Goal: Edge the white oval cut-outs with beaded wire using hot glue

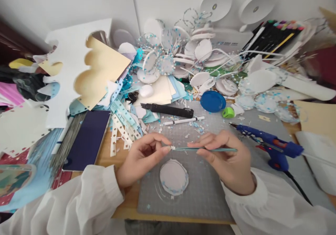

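My right hand (225, 159) pinches a thin teal stick (207, 149) held level above a grey cutting mat (202, 196). My left hand (143, 156) pinches a tiny white piece (172, 147) at the stick's left tip. Directly below both hands, a white foam disc (173, 176) with pale blue specks along its edge lies on the mat.
A blue hot glue gun (270, 145) lies right of my hands, its cord running toward me. Behind are a black utility knife (168, 110), a white pen (183, 121), a blue lid (212, 101), a green sharpener (228, 112), a dark notebook (88, 139) and heaps of paper scraps and foam discs.
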Demonstrator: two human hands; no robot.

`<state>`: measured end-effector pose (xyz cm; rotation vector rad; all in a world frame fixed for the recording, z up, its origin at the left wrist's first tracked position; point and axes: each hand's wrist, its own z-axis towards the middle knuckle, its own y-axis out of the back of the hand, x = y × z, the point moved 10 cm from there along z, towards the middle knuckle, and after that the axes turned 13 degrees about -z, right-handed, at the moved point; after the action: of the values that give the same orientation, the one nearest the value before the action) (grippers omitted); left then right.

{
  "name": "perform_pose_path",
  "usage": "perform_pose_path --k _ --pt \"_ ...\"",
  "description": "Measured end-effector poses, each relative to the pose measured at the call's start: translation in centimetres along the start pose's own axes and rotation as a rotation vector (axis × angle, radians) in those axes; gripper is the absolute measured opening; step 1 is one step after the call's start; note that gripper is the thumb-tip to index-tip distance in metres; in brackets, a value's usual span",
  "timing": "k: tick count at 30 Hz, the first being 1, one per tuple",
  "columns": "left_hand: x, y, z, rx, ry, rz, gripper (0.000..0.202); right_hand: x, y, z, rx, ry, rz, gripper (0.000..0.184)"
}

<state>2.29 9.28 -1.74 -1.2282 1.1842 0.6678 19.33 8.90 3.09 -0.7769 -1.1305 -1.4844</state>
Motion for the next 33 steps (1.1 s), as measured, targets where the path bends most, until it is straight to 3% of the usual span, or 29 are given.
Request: perform_pose_path --k 12,22,28,33 --pt "0.4 -0.2 0.2 0.010 0.045 -0.004 0.016 0.3 0.0 -0.2 0.009 0.007 -0.048 0.021" --pt "0.7 -0.8 0.1 0.065 0.089 -0.035 0.020 -2.0 -0.3 -0.5 0.031 -0.164 0.097 0.017" --pt "0.7 -0.5 0.0 0.047 0.070 -0.009 0.023 -2.8 0.4 -0.6 -0.023 -0.221 0.108 0.016" --pt "0.8 -1.0 -0.1 0.105 0.072 -0.005 0.018 -2.9 0.0 -0.6 -0.004 -0.228 0.136 0.016"
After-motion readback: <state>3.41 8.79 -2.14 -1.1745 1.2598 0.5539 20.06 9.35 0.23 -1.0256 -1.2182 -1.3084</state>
